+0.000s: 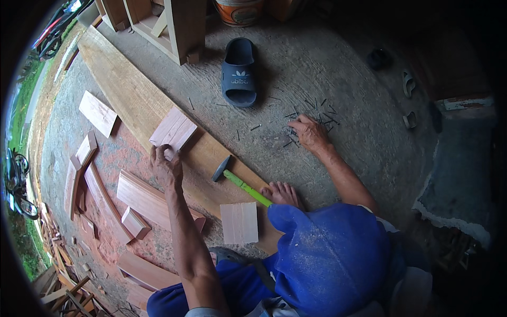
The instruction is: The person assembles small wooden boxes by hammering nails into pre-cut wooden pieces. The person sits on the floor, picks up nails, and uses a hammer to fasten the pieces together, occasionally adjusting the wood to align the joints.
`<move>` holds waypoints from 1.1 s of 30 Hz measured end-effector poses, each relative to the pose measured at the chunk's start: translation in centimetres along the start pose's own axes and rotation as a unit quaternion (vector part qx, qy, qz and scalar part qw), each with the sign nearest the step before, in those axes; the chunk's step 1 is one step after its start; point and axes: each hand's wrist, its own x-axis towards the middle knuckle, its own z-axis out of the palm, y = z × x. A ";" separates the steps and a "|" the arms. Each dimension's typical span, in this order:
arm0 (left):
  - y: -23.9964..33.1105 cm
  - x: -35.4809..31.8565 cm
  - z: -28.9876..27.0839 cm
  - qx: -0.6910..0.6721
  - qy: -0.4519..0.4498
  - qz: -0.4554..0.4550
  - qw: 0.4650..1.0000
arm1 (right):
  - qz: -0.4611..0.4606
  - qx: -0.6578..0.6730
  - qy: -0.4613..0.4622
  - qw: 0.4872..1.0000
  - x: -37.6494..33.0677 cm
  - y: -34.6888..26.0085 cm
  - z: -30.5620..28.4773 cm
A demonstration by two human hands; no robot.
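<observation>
My left hand (168, 168) has its fingers closed on the near edge of a pale wooden block (175, 127), which lies across a long plank (124, 84). To the right, my right hand (311, 135) reaches down into a scatter of nails (328, 110) on the concrete floor. Its thumb and fingers are pinched together; whatever is between them is too small to make out. A hammer (244, 186) with a bright green handle rests on the plank, its head toward the left hand. Nearer to me sits a second square wooden block (239, 224), beside my bare foot (282, 194).
Left of the plank lie another flat block (98, 113) and several curved wooden pieces (142, 195). A dark slipper (238, 71) sits beyond the nails. Wooden framework (185, 31) and an orange bucket (238, 11) stand at the back. Scrap wood (68, 290) is heaped at lower left.
</observation>
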 end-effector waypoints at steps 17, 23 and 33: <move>5.1 -1.0 1.5 -0.081 0.143 0.074 0.984 | 0.120 0.233 0.032 0.965 0.9 3.1 0.4; 7.1 -2.0 2.3 -0.156 0.138 0.081 0.975 | 0.096 0.203 0.088 0.970 -0.1 3.6 1.0; 14.8 -7.2 5.4 -0.597 -0.304 -0.135 0.730 | 0.143 0.624 -0.012 0.768 1.2 -9.7 0.4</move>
